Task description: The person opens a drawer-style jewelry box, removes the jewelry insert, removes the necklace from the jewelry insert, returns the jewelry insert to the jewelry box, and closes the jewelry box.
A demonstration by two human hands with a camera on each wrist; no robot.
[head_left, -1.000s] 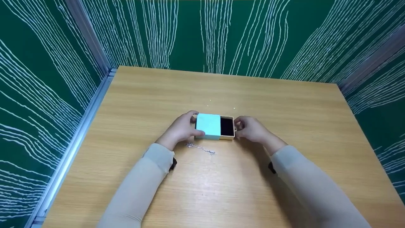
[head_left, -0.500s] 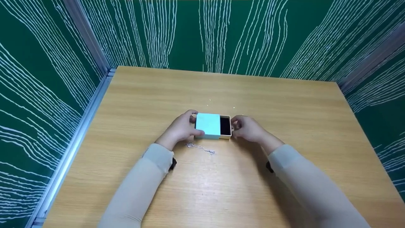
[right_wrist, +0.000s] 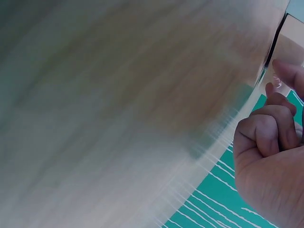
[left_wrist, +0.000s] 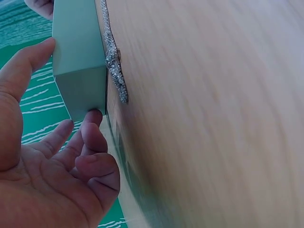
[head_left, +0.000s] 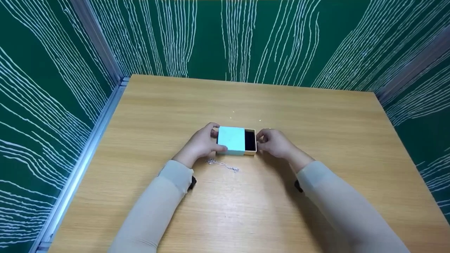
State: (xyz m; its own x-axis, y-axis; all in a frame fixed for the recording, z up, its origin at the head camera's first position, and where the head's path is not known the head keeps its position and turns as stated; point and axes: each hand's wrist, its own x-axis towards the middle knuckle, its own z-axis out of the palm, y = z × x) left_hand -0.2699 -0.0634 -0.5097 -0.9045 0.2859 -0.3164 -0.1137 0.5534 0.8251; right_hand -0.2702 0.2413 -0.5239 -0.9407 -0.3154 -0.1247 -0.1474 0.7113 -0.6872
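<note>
A turquoise drawer-style gift box point(head_left: 231, 139) sits mid-table, its sleeve covering most of the drawer. The drawer point(head_left: 250, 152), gold-sided with a dark lining, sticks out on the right. My left hand point(head_left: 200, 143) grips the sleeve's left end, thumb on the near front corner and fingers around the far side. At the drawer's outer end, my right hand point(head_left: 276, 143) has thumb and forefinger closed together, its other fingers curled in the right wrist view. A small pale loop point(right_wrist: 277, 81) shows between those fingertips. A silvery sparkling chain point(head_left: 223, 164) lies in front of the box.
Several tiny pale specks point(head_left: 260, 120) lie on the wooden table point(head_left: 175, 102) behind the box. Green panels point(head_left: 207, 38) with white wavy lines stand along the back and sides. A metal rail point(head_left: 88, 140) runs along the left edge.
The drawer has slid a little left into the sleeve, and my right hand has moved left with it. Over the last half second, hardly anything has moved. My left hand stays on the sleeve.
</note>
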